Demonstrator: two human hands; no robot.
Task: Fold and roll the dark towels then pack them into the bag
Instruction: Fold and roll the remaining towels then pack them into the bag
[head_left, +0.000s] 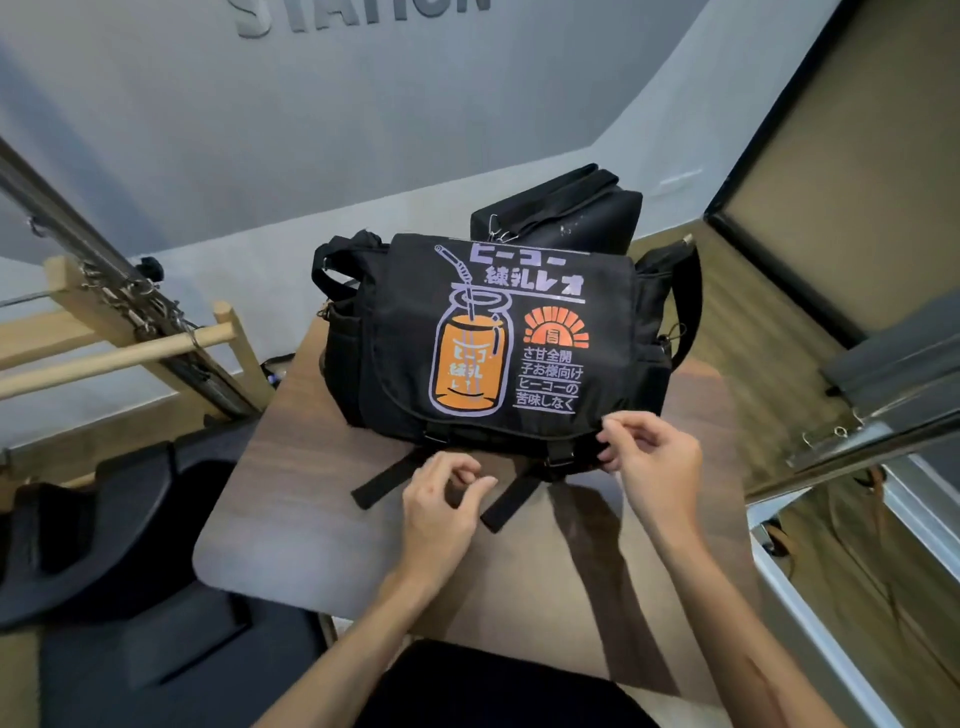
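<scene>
My right hand sits at the near right corner of the bag's flap, fingers loosely curled; thumb and forefinger tips touch the flap's edge, though I cannot tell whether they actually pinch the cloth. My left hand hovers just in front of the bag, over the table, fingers curled with thumb and forefinger close together, holding nothing I can see.

Between my hands, two straps trail from under the flap onto the table, each running through its own buckle at the flap's near edge.

One bag, black, lies on the table with its flap down over the front. The flap is printed with an orange jar with a straw, an orange sun, and lines of pale lettering. Its shoulder strap loops round the right side.

Behind it, touching its far edge, stands a second black case.

I see no towels anywhere; the closed flap hides whatever is inside.
</scene>
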